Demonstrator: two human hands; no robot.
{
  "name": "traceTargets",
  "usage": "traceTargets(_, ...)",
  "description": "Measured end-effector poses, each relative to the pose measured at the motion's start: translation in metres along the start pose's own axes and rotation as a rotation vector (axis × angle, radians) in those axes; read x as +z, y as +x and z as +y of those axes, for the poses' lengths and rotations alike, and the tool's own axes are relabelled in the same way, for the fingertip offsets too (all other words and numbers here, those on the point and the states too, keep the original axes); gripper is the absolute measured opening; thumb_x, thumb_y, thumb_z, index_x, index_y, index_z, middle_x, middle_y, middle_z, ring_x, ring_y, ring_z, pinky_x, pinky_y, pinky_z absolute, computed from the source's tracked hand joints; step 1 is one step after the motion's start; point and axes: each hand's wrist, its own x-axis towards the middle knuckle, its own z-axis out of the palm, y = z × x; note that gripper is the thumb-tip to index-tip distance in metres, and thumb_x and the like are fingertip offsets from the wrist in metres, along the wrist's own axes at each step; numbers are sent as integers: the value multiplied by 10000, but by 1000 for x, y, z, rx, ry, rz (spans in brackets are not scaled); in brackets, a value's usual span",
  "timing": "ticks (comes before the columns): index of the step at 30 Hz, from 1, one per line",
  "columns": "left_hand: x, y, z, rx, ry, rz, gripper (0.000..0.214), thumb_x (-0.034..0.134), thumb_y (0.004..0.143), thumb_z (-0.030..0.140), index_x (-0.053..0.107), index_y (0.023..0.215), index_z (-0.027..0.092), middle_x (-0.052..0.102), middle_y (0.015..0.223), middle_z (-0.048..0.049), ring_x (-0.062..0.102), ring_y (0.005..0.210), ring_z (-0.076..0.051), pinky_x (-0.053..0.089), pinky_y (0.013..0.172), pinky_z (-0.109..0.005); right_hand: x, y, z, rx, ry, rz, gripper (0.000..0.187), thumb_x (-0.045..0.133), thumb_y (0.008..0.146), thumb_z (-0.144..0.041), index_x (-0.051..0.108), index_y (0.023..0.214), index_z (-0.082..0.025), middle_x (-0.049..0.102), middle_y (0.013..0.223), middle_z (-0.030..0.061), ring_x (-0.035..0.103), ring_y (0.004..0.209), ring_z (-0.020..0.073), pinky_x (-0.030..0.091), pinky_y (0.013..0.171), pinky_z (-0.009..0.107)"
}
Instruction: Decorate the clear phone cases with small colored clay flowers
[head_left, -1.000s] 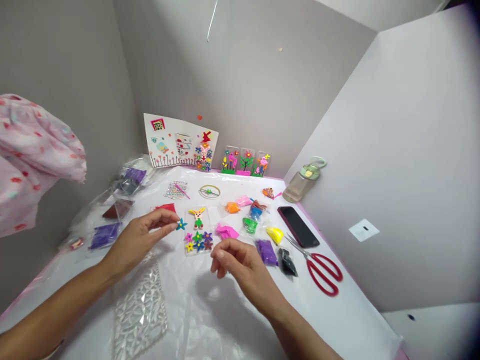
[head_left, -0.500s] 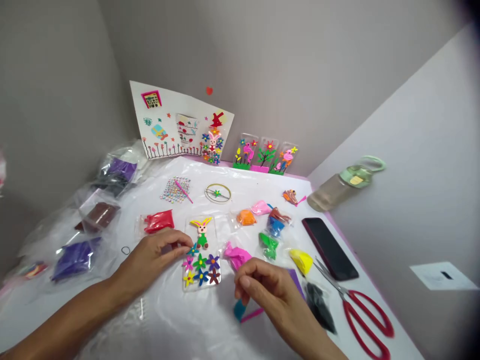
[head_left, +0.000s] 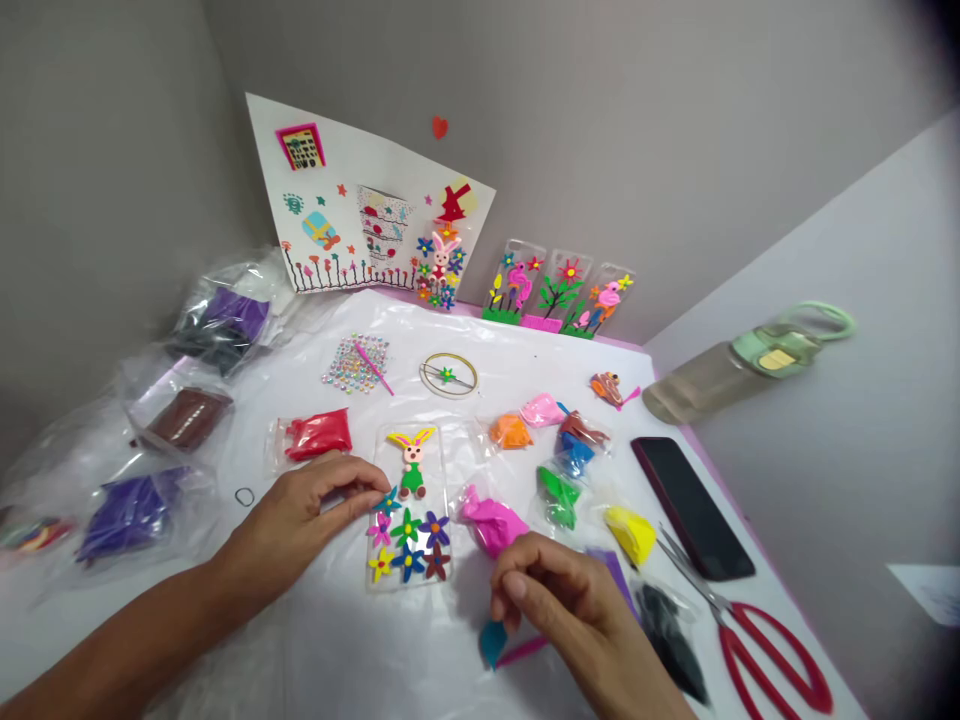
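Observation:
My left hand [head_left: 307, 515] pinches a small blue clay flower [head_left: 388, 501] and sets it on the clear phone case [head_left: 409, 505], which carries a clay bunny [head_left: 412, 463] and several clay flowers. My right hand [head_left: 574, 610] is curled near the table's front, its fingers closed around a pink tool with a teal clay tip [head_left: 495, 643]. A pink clay bag [head_left: 491, 520] lies between the case and my right hand.
Small clay bags lie around: red [head_left: 315, 435], orange [head_left: 511, 431], green [head_left: 559, 497], yellow [head_left: 631, 533], purple [head_left: 127, 510], brown [head_left: 184, 418]. A black phone [head_left: 690, 505] and red scissors [head_left: 765, 655] sit at the right. A water bottle [head_left: 742, 362], decorated cases [head_left: 559, 290] and a card [head_left: 360, 215] stand at the back.
My left hand brought the blue flower down from the air onto the case. My right hand curled shut around the pink tool. The view tilted down and closer.

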Motion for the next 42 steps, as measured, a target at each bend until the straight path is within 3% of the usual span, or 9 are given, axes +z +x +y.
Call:
traceTargets(9, 4, 1, -9, 107, 96, 17, 231, 631, 952, 476, 771, 930, 294, 742, 958, -13, 682, 912, -210, 516, 815, -283, -1, 1, 0, -26, -47, 15, 488, 630, 952, -641, 669, 823, -172, 641, 768, 57, 581, 716, 144, 476, 654, 245)
traceTargets(19, 0, 0, -10, 138, 132, -10, 225, 595, 993, 448, 771, 974, 310, 731, 1011, -8, 673, 974, -204, 502, 868, -280, -5, -2, -3, -43, -70, 25, 432, 626, 981, -586, 682, 843, -180, 665, 789, 58, 602, 730, 145, 486, 670, 243)
traceTargets(27, 2, 2, -14, 138, 136, -6, 310, 623, 948, 589, 791, 970, 330, 724, 1051, -15, 685, 988, -223, 525, 863, -279, -29, -14, -23, -203, -164, 256, 364, 640, 1000, -508, 709, 839, -189, 672, 774, 46, 596, 664, 134, 473, 598, 230)
traceTargets(30, 0, 1, -9, 91, 175, 72, 354, 600, 941, 618, 767, 1044, 324, 741, 1103, -14, 699, 1021, -239, 544, 867, -298, -30, -24, -25, -216, -347, 232, 336, 609, 1036, -434, 695, 828, -185, 668, 775, 30, 597, 697, 129, 468, 631, 226)
traceTargets(33, -5, -2, 0, 47, 213, 167, 418, 554, 927, 658, 744, 1065, 312, 762, 1125, -12, 717, 1035, -260, 571, 837, -312, -25, -33, -19, -265, -641, 39, 203, 572, 1062, -273, 715, 941, -196, 698, 898, 32, 633, 797, 135, 482, 727, 239)
traceTargets(35, -9, -6, 6, 7, 220, 183, 437, 535, 917, 666, 744, 1051, 306, 774, 1125, -4, 734, 1033, -268, 591, 811, -310, -24, -37, -13, -331, -878, -64, 221, 501, 1063, -141, 708, 1012, -197, 697, 982, 48, 639, 846, 147, 475, 758, 262)
traceTargets(38, -13, -10, 7, -52, 207, 201, 456, 539, 893, 682, 744, 1037, 301, 792, 1112, 8, 754, 1024, -275, 614, 811, -309, -34, -41, -6, -402, -1195, -11, 287, 440, 1032, -29, 672, 946, -176, 663, 898, 50, 593, 771, 164, 430, 699, 289)
traceTargets(42, -12, -12, -3, -64, 191, 207, 448, 511, 904, 651, 740, 1076, 307, 816, 975, 6, 787, 914, -257, 628, 769, -293, -47, -48, -1, -384, -1401, 66, 206, 524, 1030, -79, 641, 892, -178, 621, 827, 33, 549, 705, 174, 397, 644, 306)
